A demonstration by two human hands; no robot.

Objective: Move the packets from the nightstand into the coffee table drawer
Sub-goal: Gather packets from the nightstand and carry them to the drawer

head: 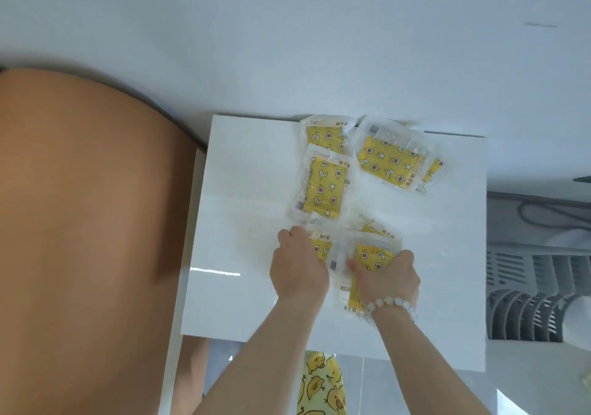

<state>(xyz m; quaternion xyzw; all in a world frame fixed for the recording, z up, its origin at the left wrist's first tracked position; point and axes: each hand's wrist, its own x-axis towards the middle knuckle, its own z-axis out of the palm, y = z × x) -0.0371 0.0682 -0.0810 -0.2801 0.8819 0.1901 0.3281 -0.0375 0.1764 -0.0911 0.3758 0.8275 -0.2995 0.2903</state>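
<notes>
Done so far: It looked like the job was only starting. No coffee table drawer was in view, so I could not tell if any packet was in it.
Packets: The clear plastic packets with yellow star-and-moon prints (391, 158) all lay on the shiny white counter (249, 190), some overlapping.
Left to do: I think every packet seen here had yet to be picked up and carried to the drawer.
Left grip: The left hand (299, 264) was palm down, its fingers curled over the edge of the near packet (319, 248), holding it.
Right grip: The right hand (388, 278) pinched the front packet (372, 259), thumb on top and fingers curled round its outer side.
Between the grips: The two held packets sat close, touching or overlapping.
Past the grips: A tall packet (323, 187) lay just beyond the left grip. The others lay farther off, well past both grips.
Arms: Both bare forearms reached forward side by side. A white bead bracelet (393, 302) sat on the right wrist.
</notes>
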